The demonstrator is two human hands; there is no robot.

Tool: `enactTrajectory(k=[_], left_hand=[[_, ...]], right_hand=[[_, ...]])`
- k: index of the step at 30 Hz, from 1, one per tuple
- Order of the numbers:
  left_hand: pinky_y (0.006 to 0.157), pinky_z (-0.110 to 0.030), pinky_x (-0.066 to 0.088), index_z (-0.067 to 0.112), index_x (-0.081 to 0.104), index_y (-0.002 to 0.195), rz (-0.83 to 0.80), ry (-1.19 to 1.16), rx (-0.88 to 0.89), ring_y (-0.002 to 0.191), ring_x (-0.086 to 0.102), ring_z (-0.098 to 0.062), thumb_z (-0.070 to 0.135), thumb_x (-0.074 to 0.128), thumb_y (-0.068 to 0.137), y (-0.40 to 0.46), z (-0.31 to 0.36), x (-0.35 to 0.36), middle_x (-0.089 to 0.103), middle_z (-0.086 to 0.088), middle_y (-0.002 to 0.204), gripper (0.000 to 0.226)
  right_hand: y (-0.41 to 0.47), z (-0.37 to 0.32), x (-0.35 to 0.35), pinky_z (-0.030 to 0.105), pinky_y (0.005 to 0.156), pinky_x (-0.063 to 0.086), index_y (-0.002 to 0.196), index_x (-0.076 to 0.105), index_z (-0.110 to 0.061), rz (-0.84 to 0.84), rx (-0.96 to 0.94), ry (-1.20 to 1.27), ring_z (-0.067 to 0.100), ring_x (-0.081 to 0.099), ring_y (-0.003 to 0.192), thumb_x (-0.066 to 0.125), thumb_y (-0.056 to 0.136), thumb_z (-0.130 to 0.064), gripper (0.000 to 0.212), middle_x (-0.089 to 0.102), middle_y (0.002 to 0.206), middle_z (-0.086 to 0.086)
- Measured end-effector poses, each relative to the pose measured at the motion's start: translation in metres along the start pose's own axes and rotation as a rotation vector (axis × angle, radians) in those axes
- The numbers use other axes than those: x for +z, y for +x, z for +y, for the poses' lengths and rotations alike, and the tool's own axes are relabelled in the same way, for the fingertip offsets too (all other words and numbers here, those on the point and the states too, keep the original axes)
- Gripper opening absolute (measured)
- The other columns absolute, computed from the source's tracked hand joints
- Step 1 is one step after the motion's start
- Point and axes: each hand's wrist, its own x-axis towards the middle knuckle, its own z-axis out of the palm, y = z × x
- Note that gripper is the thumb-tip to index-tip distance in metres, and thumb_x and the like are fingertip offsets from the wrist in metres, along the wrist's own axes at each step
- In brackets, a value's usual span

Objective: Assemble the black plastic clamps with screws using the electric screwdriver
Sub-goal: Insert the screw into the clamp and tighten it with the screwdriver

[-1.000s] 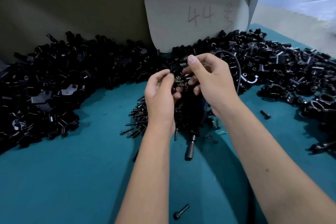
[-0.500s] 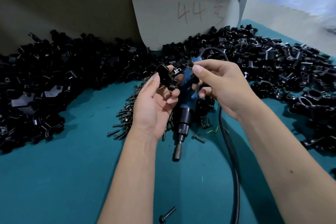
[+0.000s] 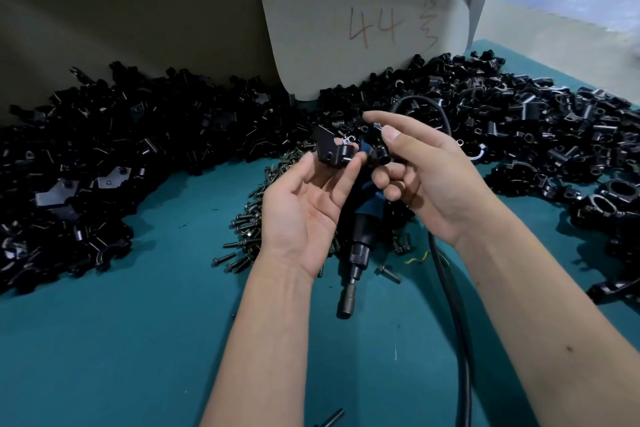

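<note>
Teal mat (image 3: 104, 357) beneath clamp piles (image 3: 121, 149), grey wall (image 3: 138, 10).

Dim, cool light; daylight glares at the upper right, where the background smears with blur. Black parts merge into shadow with small glints, and wide-angle distortion bends the frame edges

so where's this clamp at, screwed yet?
Not yet. Left hand holds one clamp piece, right hand pinches a second piece; the two are apart. The electric screwdriver lies untouched on the table beside the loose screws. Joining and screwing remain.
</note>
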Motion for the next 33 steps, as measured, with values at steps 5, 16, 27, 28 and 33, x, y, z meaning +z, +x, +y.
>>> enactTrajectory(k=[5,16,27,28,33], left_hand=[[0.072,-0.021,0.061,-0.005,0.068,0.116,0.093,0.100,0.064,0.092,0.078,-0.026,0.018,0.057,0.106,0.002,-0.004,0.000,0.074,-0.024,0.117,0.028],[0.052,-0.018,0.049,0.020,0.078,0.099,0.256,0.446,0.165,0.073,0.070,-0.010,0.036,0.066,0.101,0.003,-0.008,-0.001,0.078,-0.002,0.094,0.020],[0.053,-0.020,0.056,0.015,0.071,0.087,0.247,0.338,0.206,0.057,0.066,-0.016,0.008,0.069,0.097,0.004,-0.009,0.002,0.068,0.001,0.079,0.013],[0.055,-0.022,0.057,0.012,0.071,0.090,0.224,0.309,0.195,0.060,0.068,-0.018,0.009,0.066,0.100,0.003,-0.009,0.002,0.070,-0.002,0.082,0.012],[0.067,-0.031,0.063,0.007,0.069,0.099,0.108,0.248,0.163,0.076,0.075,-0.032,0.012,0.052,0.106,0.001,-0.008,0.003,0.077,-0.005,0.085,0.019]], right_hand=[[0.000,-0.001,0.001,0.022,0.050,0.047,0.121,0.077,-0.021,0.013,0.013,-0.023,0.014,0.058,0.058,0.059,0.105,-0.020,0.024,0.068,0.079,-0.006],[-0.003,-0.002,-0.006,0.016,0.057,0.050,0.131,0.069,-0.011,-0.063,-0.006,-0.016,0.018,0.071,0.081,0.072,0.086,0.007,0.048,0.070,0.119,0.010],[0.001,-0.002,-0.001,0.022,0.045,0.043,0.109,0.071,-0.009,0.131,0.035,-0.066,0.017,0.056,0.057,0.044,0.108,-0.051,0.050,0.068,0.077,0.012],[0.001,-0.001,0.000,0.022,0.043,0.041,0.106,0.069,-0.008,0.156,0.041,-0.073,0.017,0.054,0.055,0.040,0.109,-0.053,0.054,0.066,0.074,0.011],[0.001,-0.001,-0.002,0.023,0.045,0.042,0.101,0.068,-0.007,0.198,0.042,-0.041,0.016,0.055,0.059,0.037,0.109,-0.054,0.057,0.066,0.078,0.008]])
